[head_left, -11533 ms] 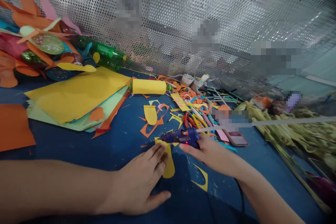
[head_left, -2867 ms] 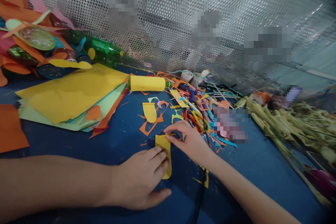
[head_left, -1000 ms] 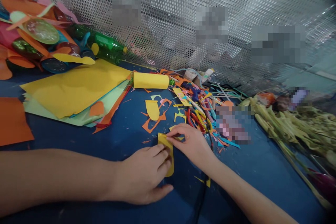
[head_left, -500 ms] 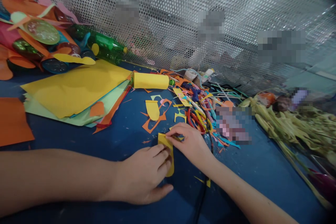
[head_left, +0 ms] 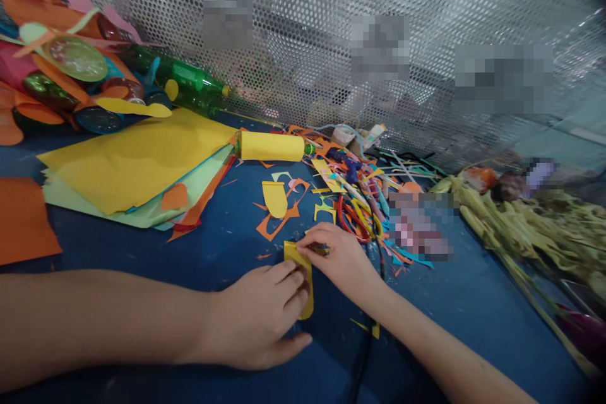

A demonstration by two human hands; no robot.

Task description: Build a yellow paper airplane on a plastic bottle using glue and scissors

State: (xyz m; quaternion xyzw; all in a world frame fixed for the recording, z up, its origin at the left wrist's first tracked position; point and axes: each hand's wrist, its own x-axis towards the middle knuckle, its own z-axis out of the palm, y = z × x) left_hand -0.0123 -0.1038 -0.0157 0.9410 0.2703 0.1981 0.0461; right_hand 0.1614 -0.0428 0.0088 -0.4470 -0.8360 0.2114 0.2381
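Head view: your left hand (head_left: 258, 319) lies flat and loose, gripping nothing, with its fingers resting on a yellow paper strip (head_left: 292, 254). Your right hand (head_left: 341, 259) has its thumb and first finger pinched on the strip's top edge. The strip lies on the blue table (head_left: 222, 259), partly under your left fingers, and its round end pokes out just right of them. A black cord (head_left: 363, 353) runs under your right wrist. Past your fingertips is a yellow round-ended piece (head_left: 274, 199), near some orange scraps (head_left: 265, 229). Just past your right hand you have a red handle (head_left: 341, 218) and a yellow handle (head_left: 379, 227), then a blue glue gun (head_left: 351, 169) in a mess of bright paper bits. Farther out, a paper-wrapped bottle (head_left: 271, 146) lies on its side. Beyond your left arm are a paper stack (head_left: 142, 154) and an orange sheet (head_left: 26, 221). Well right of your right hand, yellow-green leaves (head_left: 530, 221) lie in a heap.
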